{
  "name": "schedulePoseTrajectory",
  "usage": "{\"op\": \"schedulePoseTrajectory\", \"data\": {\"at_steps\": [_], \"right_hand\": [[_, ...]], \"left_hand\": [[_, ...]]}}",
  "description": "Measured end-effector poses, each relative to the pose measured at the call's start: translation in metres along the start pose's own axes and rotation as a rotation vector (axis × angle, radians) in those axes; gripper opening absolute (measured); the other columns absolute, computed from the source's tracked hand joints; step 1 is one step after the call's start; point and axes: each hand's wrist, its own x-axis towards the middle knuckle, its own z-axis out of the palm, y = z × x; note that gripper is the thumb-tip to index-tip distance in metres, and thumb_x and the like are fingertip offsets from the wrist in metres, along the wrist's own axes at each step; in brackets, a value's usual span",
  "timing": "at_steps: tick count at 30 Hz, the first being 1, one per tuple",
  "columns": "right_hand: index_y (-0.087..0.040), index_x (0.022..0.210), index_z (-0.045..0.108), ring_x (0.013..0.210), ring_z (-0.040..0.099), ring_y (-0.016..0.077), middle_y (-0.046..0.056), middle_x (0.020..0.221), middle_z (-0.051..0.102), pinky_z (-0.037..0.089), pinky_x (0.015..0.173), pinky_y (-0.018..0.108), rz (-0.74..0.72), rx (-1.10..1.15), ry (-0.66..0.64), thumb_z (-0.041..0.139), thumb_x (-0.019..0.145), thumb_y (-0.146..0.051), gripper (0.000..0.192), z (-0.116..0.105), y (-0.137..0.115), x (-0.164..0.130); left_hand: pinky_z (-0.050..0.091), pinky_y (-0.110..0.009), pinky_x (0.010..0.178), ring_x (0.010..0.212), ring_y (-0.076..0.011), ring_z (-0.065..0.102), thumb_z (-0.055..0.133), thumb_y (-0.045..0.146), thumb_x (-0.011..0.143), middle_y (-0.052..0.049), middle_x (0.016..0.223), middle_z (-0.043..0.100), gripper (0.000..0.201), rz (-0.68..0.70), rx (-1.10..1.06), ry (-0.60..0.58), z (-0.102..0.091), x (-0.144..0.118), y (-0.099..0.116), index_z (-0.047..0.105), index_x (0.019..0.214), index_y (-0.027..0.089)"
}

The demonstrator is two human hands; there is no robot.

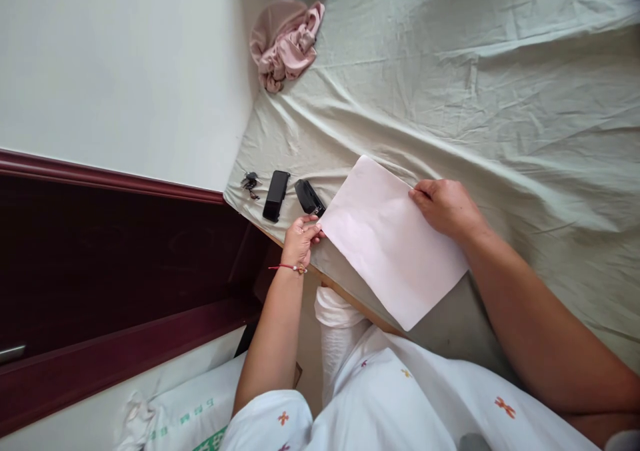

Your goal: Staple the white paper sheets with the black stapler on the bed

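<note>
Lying between both hands (375, 221) — paper (390, 238), gripped

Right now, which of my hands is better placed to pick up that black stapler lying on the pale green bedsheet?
Left. Your left hand pinches the white paper sheet's corner right beside the black stapler. Your right hand grips the paper's far edge, with the whole sheet between it and the stapler.

Paper (390, 241) on bed (500, 104) between both hands; stapler (309, 196) just left of it, phone (276, 195) and keys (249, 183) further left.
</note>
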Motion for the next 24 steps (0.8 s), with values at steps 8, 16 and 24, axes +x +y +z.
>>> {"op": "schedulePoseTrajectory", "data": {"at_steps": [8, 16, 24], "right_hand": [[-0.020, 0.086, 0.074, 0.077, 0.059, 0.0225, 0.010, 0.084, 0.073, 0.035, 0.068, 0.033, 0.026, 0.002, 0.065, 0.051, 0.102, -0.032, 0.030, 0.006, -0.003, 0.000], [-0.020, 0.094, 0.077, 0.080, 0.063, 0.0251, 0.013, 0.093, 0.077, 0.034, 0.066, 0.034, 0.061, -0.035, 0.063, 0.049, 0.103, -0.032, 0.032, 0.012, -0.007, -0.003], [-0.020, 0.093, 0.078, 0.081, 0.064, 0.0258, 0.012, 0.090, 0.076, 0.036, 0.067, 0.034, 0.083, -0.040, 0.045, 0.050, 0.102, -0.031, 0.032, 0.010, -0.010, -0.003]], "left_hand": [[0.028, -0.015, 0.041, 0.043, -0.0073, 0.059, 0.082, 0.015, 0.067, 0.002, 0.067, 0.070, 0.040, -0.106, -0.113, 0.127, 0.020, -0.001, 0.003, 0.055, 0.097, 0.018], [0.033, -0.014, 0.046, 0.054, -0.0066, 0.058, 0.075, 0.019, 0.071, 0.000, 0.084, 0.071, 0.045, 0.188, 0.069, 0.361, 0.013, 0.024, -0.017, 0.057, 0.112, 0.019], [0.058, -0.038, 0.104, 0.109, -0.0234, 0.075, 0.065, 0.020, 0.079, -0.011, 0.114, 0.079, 0.038, 0.562, 0.260, 0.352, 0.008, 0.026, -0.018, 0.076, 0.116, 0.018]]}}
